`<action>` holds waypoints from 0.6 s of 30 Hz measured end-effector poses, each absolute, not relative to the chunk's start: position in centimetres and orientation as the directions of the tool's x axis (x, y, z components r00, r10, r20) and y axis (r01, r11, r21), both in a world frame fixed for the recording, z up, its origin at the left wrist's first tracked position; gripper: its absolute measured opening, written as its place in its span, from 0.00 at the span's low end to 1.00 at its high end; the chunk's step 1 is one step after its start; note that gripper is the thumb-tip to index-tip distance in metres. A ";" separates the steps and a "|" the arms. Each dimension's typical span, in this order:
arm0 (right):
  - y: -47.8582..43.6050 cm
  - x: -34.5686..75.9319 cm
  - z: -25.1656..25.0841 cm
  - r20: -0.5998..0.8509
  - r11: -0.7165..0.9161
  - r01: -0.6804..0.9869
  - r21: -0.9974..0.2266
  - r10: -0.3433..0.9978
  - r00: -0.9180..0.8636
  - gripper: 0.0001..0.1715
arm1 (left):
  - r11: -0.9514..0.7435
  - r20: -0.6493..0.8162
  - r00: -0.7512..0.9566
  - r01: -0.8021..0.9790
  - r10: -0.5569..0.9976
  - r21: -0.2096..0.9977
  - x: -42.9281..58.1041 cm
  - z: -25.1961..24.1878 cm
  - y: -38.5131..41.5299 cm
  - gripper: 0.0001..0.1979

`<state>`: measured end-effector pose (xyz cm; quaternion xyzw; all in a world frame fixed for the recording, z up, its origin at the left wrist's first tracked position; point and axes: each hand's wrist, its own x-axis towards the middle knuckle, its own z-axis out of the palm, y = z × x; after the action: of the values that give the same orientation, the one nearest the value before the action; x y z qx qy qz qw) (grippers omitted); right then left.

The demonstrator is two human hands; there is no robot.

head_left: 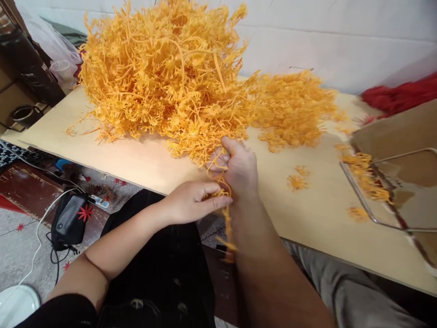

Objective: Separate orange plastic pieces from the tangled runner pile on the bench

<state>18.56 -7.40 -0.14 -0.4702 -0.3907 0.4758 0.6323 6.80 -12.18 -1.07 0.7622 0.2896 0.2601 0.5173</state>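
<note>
In the head view, orange pieces lay along the brown cardboard's edge. The left hand pinched an orange strand, thumb nearly meeting fingers; the right hand, half curled, touched the orange heap on the table, its hold unclear.

Close head view, forward, down over tabletop

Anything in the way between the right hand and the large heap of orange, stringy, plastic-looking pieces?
Nothing visible: the right hand is right at the near edge of the heap. Thin orange strands hang at the left hand, which sits nearer the body, not in between.
</note>
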 end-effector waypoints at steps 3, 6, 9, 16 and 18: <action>-7.4 18.8 -0.7 0.045 0.137 -0.200 -0.970 0.913 0.406 0.18 | -0.437 0.150 0.786 0.165 0.600 0.884 5.6 -0.4 -12.9 0.16; -7.6 18.5 -1.3 0.323 0.264 0.191 -0.946 0.836 0.444 0.19 | -0.535 0.195 0.776 0.208 0.600 0.819 4.5 0.3 -13.2 0.18; -7.6 17.9 -1.7 0.497 0.277 0.544 -0.792 0.811 0.310 0.18 | -0.558 0.210 0.747 0.248 0.630 0.792 4.0 0.9 -13.9 0.19; -6.7 18.1 -1.7 0.485 0.166 0.713 -0.682 0.832 0.270 0.17 | -0.334 0.248 0.960 -0.192 0.132 0.923 4.6 3.9 -17.2 0.17; -7.0 18.2 -1.7 0.419 0.156 0.658 -0.737 0.869 0.262 0.18 | -0.381 0.208 0.933 -0.086 0.293 0.921 4.6 4.5 -16.7 0.15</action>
<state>18.25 -6.99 -1.72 -0.6397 -0.5970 0.1122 0.4710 4.65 -16.67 4.53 0.8130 0.0635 0.1713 0.5528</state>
